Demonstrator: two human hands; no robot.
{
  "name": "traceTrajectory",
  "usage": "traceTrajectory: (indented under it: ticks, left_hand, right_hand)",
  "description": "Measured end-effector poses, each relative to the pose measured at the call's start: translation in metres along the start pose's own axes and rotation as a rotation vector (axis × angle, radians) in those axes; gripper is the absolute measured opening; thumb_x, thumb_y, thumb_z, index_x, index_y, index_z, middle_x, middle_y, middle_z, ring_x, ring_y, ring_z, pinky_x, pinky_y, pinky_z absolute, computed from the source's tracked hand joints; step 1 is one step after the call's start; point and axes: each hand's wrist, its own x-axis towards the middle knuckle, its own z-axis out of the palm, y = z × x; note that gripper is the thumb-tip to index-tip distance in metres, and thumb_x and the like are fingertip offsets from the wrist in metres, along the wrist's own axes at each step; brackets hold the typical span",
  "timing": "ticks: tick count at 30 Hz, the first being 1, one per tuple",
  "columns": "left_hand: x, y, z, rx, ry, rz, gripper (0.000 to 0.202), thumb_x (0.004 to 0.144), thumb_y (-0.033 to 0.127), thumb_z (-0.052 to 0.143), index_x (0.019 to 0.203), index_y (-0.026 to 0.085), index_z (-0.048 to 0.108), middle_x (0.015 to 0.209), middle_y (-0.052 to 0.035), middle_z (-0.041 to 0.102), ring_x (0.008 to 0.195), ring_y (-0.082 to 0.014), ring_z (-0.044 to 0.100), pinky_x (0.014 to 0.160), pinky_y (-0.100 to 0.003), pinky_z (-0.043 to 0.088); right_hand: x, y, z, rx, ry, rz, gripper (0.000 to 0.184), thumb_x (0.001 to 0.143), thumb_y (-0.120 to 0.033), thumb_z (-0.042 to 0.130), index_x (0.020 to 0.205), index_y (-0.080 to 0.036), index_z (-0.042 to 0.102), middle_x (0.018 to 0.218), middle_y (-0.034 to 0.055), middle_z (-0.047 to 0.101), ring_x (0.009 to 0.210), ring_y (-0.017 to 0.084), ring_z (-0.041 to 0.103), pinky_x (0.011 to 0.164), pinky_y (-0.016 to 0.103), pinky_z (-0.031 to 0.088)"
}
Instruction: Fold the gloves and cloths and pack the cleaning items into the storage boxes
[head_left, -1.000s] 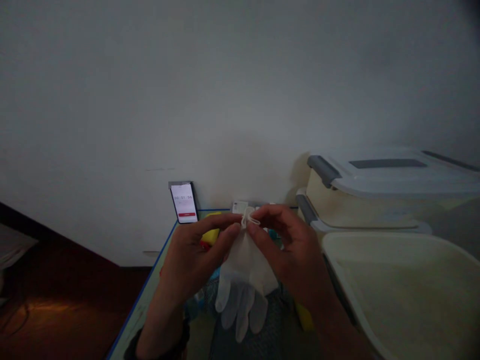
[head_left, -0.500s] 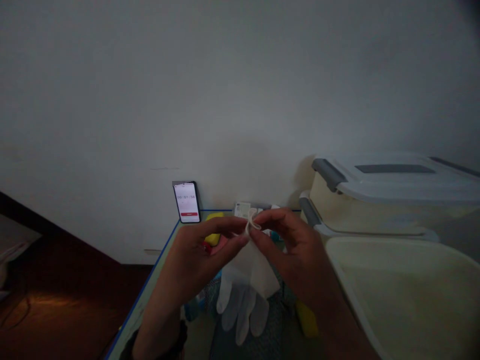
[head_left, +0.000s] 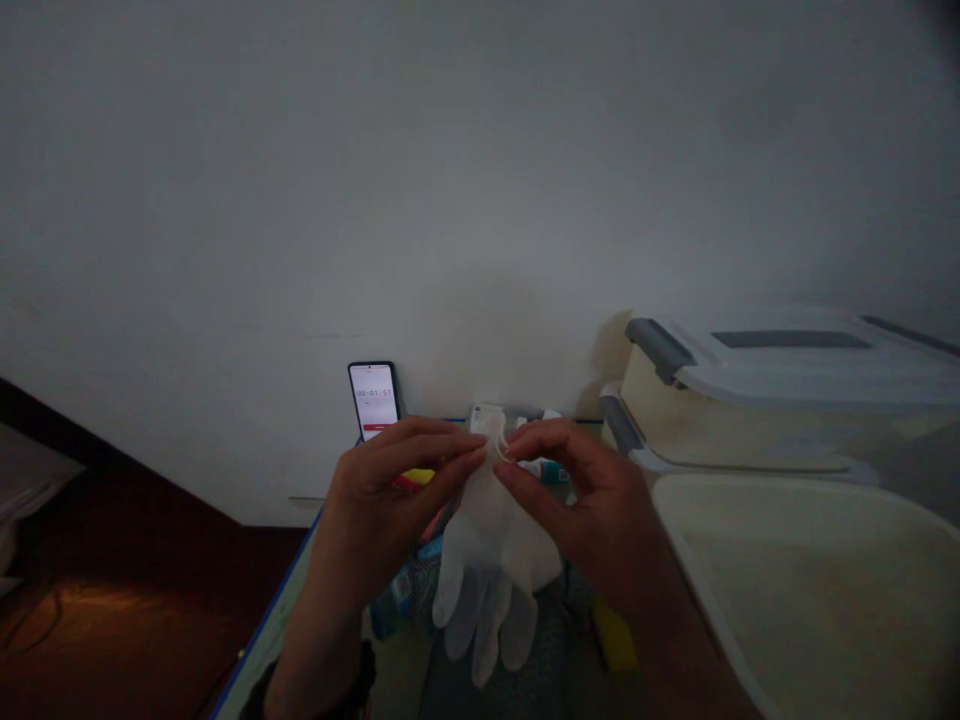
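Observation:
A thin white disposable glove [head_left: 491,560] hangs between my hands with its fingers pointing down. My left hand [head_left: 405,500] pinches the left side of its cuff between thumb and fingertips. The right side of the cuff is held the same way by my right hand [head_left: 581,490]. The rim of the cuff curls into a small loop between the fingertips. Beneath the glove lies a dark textured cloth or mat [head_left: 536,680]. A yellow item [head_left: 416,478] behind my left hand is partly covered.
A phone [head_left: 374,400] showing a timer leans on the wall. To the right stand stacked cream boxes [head_left: 720,425] with grey latches and an open pale bin [head_left: 817,580]. A blue-labelled item [head_left: 392,605], a teal-and-white tube [head_left: 553,470] and a yellow piece [head_left: 615,635] lie on the table.
My left hand has shifted its pinch slightly left and up along the cuff, and the cuff opening has spread a little. The right hand has barely moved.

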Motion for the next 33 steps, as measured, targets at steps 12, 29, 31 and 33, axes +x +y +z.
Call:
traceTrajectory:
  ticks: [12, 29, 31, 33]
  left_hand:
    - [-0.003, 0.001, 0.0, 0.027, -0.007, -0.122, 0.011, 0.073, 0.021, 0.071, 0.084, 0.023, 0.071, 0.078, 0.0012, 0.075, 0.065, -0.014, 0.07, 0.063, -0.021, 0.058]
    - [-0.005, -0.006, 0.002, -0.153, 0.09, -0.182, 0.014, 0.07, 0.016, 0.073, 0.082, 0.023, 0.068, 0.072, 0.0021, 0.074, 0.059, -0.0118, 0.069, 0.053, -0.015, 0.058]
    - [-0.005, -0.007, 0.0, -0.156, 0.08, -0.155, 0.015, 0.071, 0.014, 0.072, 0.082, 0.023, 0.069, 0.074, 0.0023, 0.073, 0.062, -0.0113, 0.069, 0.056, -0.015, 0.057]
    - [-0.005, -0.006, -0.001, -0.172, 0.056, -0.108, 0.015, 0.072, 0.011, 0.071, 0.081, 0.024, 0.07, 0.074, 0.0028, 0.073, 0.065, -0.0105, 0.069, 0.059, -0.015, 0.057]
  right_hand:
    - [0.0, -0.003, -0.001, -0.014, -0.01, 0.017, 0.008, 0.077, -0.025, 0.066, 0.085, -0.024, 0.067, 0.084, -0.0001, 0.071, 0.078, 0.016, 0.066, 0.072, 0.03, 0.052]
    - [-0.001, 0.001, -0.005, 0.048, 0.004, -0.064, 0.013, 0.083, -0.021, 0.059, 0.095, -0.025, 0.062, 0.094, 0.0015, 0.064, 0.086, 0.016, 0.063, 0.076, 0.032, 0.052]
    - [-0.001, 0.002, -0.006, 0.025, -0.001, -0.123, 0.017, 0.081, -0.019, 0.061, 0.097, -0.025, 0.061, 0.1, 0.0024, 0.058, 0.085, 0.015, 0.06, 0.077, 0.032, 0.052]
    - [0.0, 0.001, -0.008, -0.023, -0.049, -0.163, 0.017, 0.081, -0.017, 0.06, 0.097, -0.025, 0.061, 0.104, 0.003, 0.055, 0.085, 0.014, 0.059, 0.077, 0.032, 0.052]
